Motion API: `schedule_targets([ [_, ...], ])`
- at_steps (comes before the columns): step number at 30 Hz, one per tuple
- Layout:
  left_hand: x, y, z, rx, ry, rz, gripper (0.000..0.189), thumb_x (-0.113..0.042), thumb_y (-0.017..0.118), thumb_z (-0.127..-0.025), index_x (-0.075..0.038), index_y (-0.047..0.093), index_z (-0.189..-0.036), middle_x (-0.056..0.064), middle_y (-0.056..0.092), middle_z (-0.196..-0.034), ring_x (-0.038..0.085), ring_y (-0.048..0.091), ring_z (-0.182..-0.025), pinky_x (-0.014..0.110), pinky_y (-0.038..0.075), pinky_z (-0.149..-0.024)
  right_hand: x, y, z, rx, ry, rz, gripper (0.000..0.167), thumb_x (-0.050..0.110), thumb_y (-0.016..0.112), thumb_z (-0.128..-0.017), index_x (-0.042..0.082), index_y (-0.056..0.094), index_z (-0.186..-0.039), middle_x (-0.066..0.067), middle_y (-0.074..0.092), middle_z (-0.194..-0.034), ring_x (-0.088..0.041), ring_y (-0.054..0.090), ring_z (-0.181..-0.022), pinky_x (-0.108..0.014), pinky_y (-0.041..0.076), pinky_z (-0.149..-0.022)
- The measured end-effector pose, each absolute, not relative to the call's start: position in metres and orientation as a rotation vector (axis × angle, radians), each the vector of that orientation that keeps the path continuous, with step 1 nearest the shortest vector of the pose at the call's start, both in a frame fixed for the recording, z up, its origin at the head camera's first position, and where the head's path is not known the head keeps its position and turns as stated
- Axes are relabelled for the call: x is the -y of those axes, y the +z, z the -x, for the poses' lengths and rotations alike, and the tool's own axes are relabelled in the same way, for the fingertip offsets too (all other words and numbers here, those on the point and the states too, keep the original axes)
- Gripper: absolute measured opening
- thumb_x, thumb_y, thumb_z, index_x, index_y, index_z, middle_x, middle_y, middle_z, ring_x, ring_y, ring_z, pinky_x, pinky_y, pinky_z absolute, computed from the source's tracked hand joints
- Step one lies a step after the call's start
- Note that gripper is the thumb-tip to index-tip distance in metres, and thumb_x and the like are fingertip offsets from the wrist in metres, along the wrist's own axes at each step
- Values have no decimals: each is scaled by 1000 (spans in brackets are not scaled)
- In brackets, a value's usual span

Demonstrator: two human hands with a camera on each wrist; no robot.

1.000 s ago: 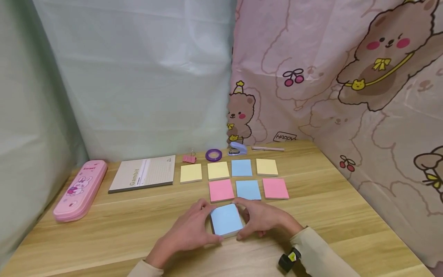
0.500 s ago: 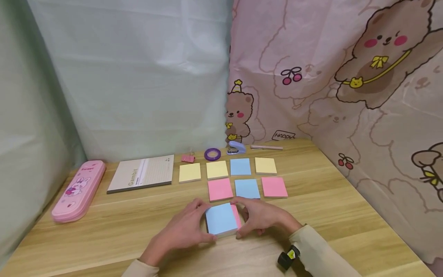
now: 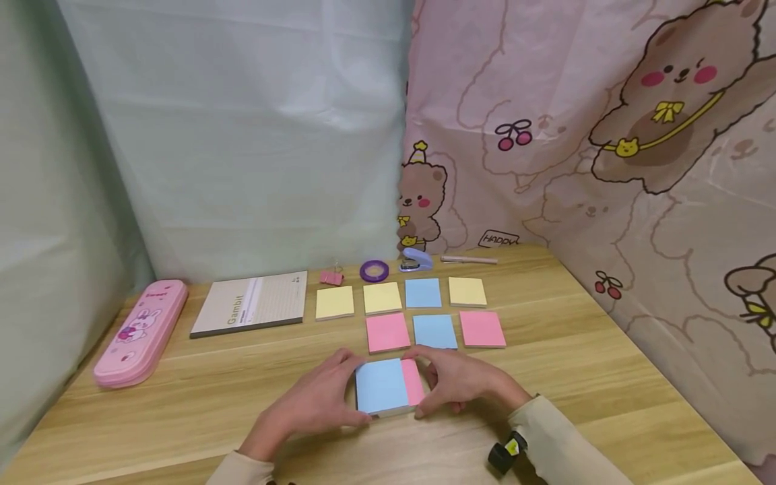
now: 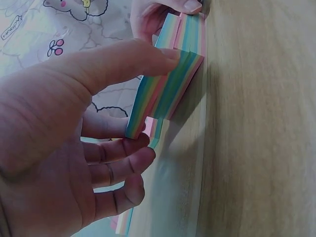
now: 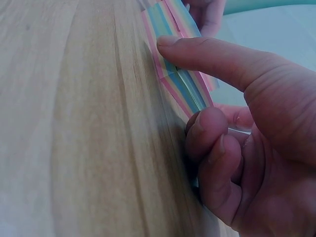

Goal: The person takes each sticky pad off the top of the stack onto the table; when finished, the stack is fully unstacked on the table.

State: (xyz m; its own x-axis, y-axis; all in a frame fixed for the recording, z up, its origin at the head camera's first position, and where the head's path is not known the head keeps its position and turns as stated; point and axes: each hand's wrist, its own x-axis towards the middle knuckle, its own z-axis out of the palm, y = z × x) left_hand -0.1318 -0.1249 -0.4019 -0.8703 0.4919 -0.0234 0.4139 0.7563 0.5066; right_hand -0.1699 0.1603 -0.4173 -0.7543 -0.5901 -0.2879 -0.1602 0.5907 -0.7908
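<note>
Just in front of me lies a thick stack of sticky notes with blue on top (image 3: 380, 387). A pink-topped part of the stack (image 3: 413, 382) shows at its right side. My left hand (image 3: 312, 399) pinches the blue-topped part between thumb and fingers. In the left wrist view its edge (image 4: 170, 86) shows rainbow stripes. My right hand (image 3: 462, 380) pinches the pink-topped part, thumb at the near edge. In the right wrist view the striped side (image 5: 165, 29) shows an offset between layers. The stack's underside is hidden.
Behind the stack stand two rows of pads, among them a pink pad (image 3: 388, 332) and a blue pad (image 3: 434, 331). Farther back are a notebook (image 3: 251, 303), pink binder clip (image 3: 331, 278), purple tape roll (image 3: 374, 271), stapler (image 3: 416, 260) and pen (image 3: 469, 260). A pencil case (image 3: 142, 333) lies left.
My left hand has slid the blue-topped part leftward, uncovering a widening pink strip on the right. My right hand has stayed almost in place.
</note>
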Motion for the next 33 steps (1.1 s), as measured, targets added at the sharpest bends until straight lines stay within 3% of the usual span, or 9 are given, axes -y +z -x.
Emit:
schedule_targets([
  [16, 145, -403, 147, -2802, 893, -555, 89, -36, 96, -72, -1, 58, -144, 6, 57, -132, 20, 58, -111, 47, 54, -102, -160, -418, 170, -2289, -1055, 609, 88, 25, 96, -75, 35, 49, -149, -1, 55, -70, -14, 49, -41, -25, 42, -40],
  [24, 162, -398, 156, -2833, 912, -490, 91, -34, 96, -73, 1, 55, -146, 11, 56, -133, 22, 57, -106, 41, 54, -91, -161, -417, 170, -2277, -1064, 595, 88, 24, 96, -77, 31, 47, -151, -1, 54, -70, -15, 49, -42, -24, 42, -40],
  [33, 174, -398, 164, -2843, 881, -490, 92, -35, 96, -73, 1, 54, -147, 13, 56, -133, 22, 58, -105, 39, 54, -90, -160, -418, 170, -2266, -1078, 586, 89, 22, 96, -77, 32, 47, -151, -1, 55, -70, -15, 49, -42, -24, 42, -40],
])
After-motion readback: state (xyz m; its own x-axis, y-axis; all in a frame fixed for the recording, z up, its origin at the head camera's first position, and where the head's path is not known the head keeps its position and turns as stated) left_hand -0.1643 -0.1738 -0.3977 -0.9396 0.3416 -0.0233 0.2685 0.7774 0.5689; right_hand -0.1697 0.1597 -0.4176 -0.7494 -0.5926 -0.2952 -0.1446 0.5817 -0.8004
